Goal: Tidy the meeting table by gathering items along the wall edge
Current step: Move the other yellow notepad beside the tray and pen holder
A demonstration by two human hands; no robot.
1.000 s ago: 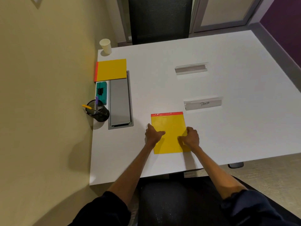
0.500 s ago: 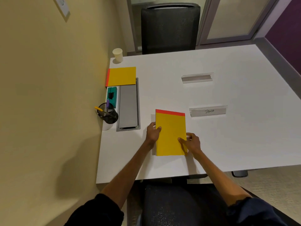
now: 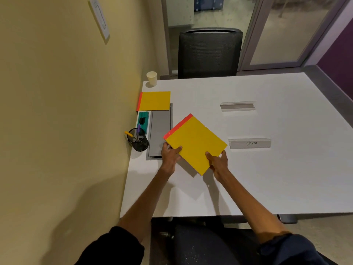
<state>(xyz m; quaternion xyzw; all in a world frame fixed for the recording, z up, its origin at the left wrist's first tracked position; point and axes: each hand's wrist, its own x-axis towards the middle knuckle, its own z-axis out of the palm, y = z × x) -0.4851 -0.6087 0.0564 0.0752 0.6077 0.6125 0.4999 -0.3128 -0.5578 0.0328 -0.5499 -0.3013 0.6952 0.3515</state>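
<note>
Both hands held a yellow notepad point(image 3: 194, 143) tilted above the white tabletop point(image 3: 267, 184), its red binding toward the wall. The left hand point(image 3: 170, 154) gripped its near-left edge, the right hand point(image 3: 217, 162) its near-right corner. A second yellow notepad point(image 3: 154, 101), teal eraser point(image 3: 143, 119), mesh pen cup point(image 3: 138, 140) and paper cup point(image 3: 152, 78) lined the wall edge.

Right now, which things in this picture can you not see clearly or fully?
Head view only:
- Underside of the held yellow notepad: hidden by the pad itself.
- Left hand and right hand: most fingers hidden under the pad.
- Far clear name holder: any writing is too faint to tell.
- Mesh pen cup: contents partly hidden by its wall.
- Grey cable hatch: near corner covered by the left hand and the pad.
</note>
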